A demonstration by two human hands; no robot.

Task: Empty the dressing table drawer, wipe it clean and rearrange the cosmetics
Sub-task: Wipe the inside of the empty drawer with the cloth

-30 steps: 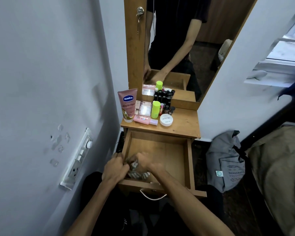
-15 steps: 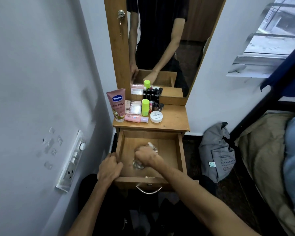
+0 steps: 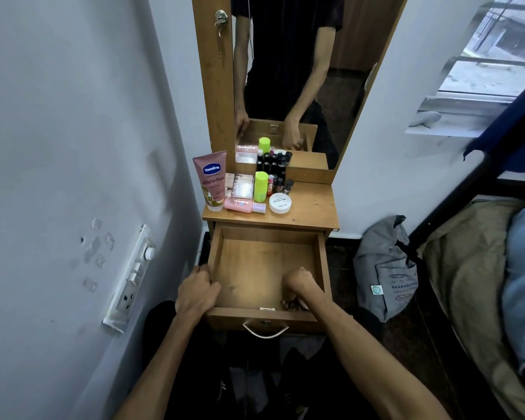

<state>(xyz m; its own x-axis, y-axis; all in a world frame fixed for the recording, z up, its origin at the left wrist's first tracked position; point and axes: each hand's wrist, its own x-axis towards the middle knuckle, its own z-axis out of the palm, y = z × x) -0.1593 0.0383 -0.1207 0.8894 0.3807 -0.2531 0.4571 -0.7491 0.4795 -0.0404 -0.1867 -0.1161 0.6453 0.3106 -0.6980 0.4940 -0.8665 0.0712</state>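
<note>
The wooden drawer [image 3: 324, 268] stands pulled out below the dressing table top [image 3: 314, 212], its floor bare. My left hand [image 3: 196, 291] grips the drawer's front left corner. My right hand [image 3: 300, 283] is curled low in the front right corner, pressing a crumpled wipe [image 3: 294, 303] that is mostly hidden under it. On the table top stand a pink Vaseline tube [image 3: 213, 180], a clear palette box [image 3: 241, 186], a lime green bottle [image 3: 260, 186], a lying pink tube [image 3: 240, 205], a white round jar [image 3: 280, 203] and several dark lipsticks [image 3: 281, 177].
A tall mirror [image 3: 300, 71] rises behind the cosmetics. The wall with a switchboard [image 3: 131, 280] is close on the left. A grey bag [image 3: 385, 268] leans on the floor to the right, and a bed [image 3: 473, 268] lies beyond it. The metal drawer handle [image 3: 265, 331] faces me.
My right hand has swept the wipe from the drawer's front left across the middle to the front right corner. My left hand has stayed on the left front corner.
</note>
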